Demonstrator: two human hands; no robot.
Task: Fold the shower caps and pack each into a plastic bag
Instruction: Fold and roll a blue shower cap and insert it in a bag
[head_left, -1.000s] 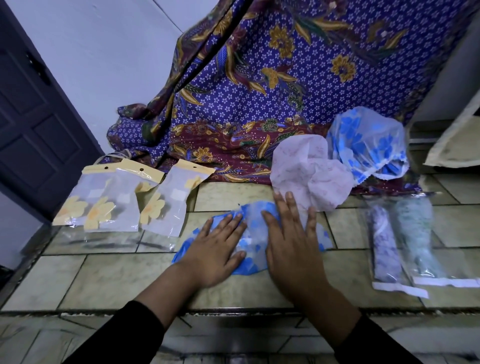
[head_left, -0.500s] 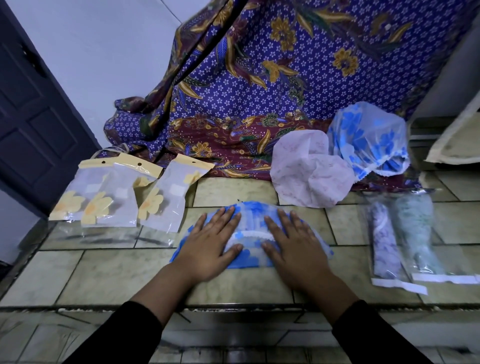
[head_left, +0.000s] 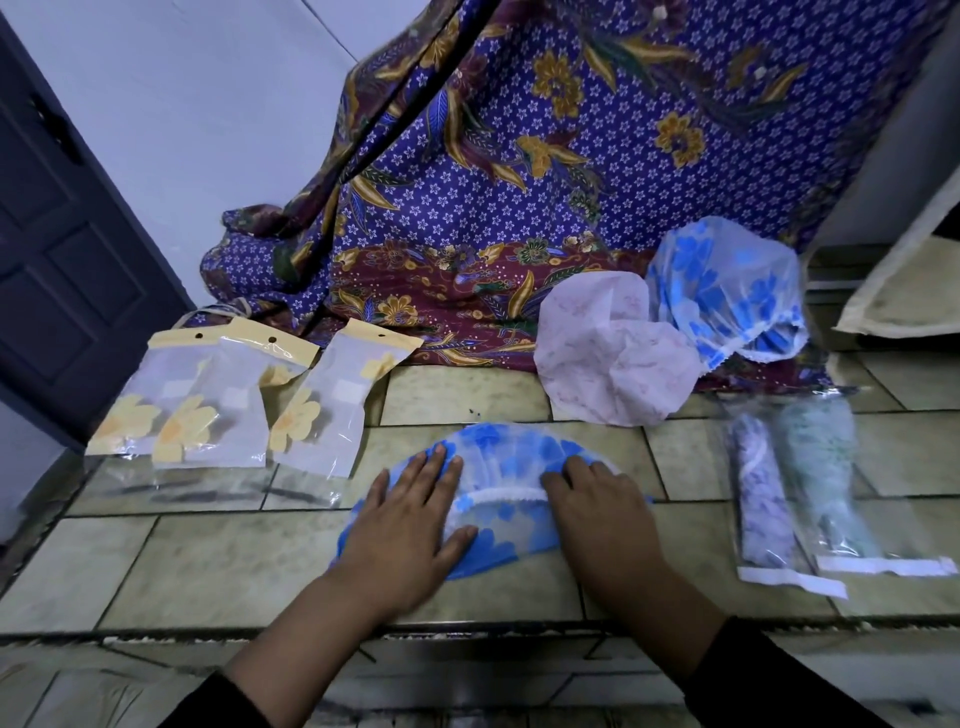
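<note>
A blue-flowered shower cap (head_left: 501, 486) lies flattened on the tiled floor, folded so its white elastic edge runs across the middle. My left hand (head_left: 410, 514) presses flat on its left part. My right hand (head_left: 605, 514) presses on its right part, fingertips at the folded edge. Behind lie a pink shower cap (head_left: 613, 353) and another blue-flowered cap (head_left: 727, 291), both unfolded. At the left lie three empty plastic bags (head_left: 218, 400) with yellow headers and flower prints. At the right lie two clear bags (head_left: 800, 488), each with a rolled cap inside.
A purple and maroon batik cloth (head_left: 519, 182) hangs and pools behind the caps. A dark door (head_left: 67, 249) stands at the left. A pale cushion-like object (head_left: 904, 291) is at the right edge. A step edge (head_left: 467, 631) runs across just before my forearms.
Both hands slid back toward me and apart over the cap, and the far half has been folded down so the white elastic edge now shows between my hands.
</note>
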